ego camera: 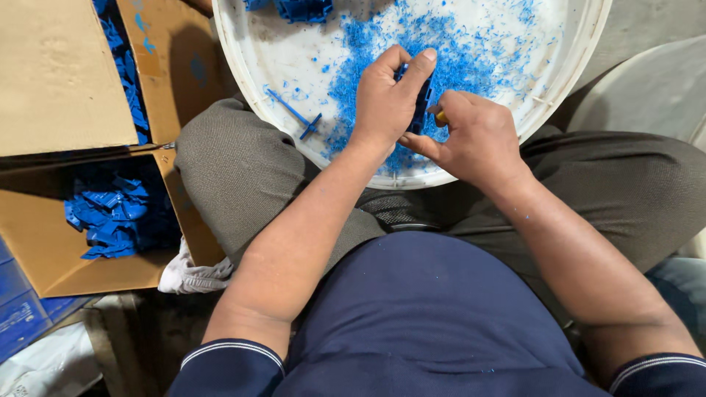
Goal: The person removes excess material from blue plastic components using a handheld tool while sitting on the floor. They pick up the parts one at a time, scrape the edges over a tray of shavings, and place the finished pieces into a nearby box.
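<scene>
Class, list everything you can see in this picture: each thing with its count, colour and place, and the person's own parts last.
Basin: one, white, round, on the person's lap.
Shavings: many, blue, scattered inside the basin.
Thin strip: one, blue, in the basin, left side.
Plastic part: one, dark blue, held over the basin.
Cardboard boxes: two, brown, at left, holding blue plastic pieces.
Cloth: one, white, beside the lower box.
Left hand: grip closed on the plastic part.
Right hand: closed on a small yellowish tool, against the part.
</scene>
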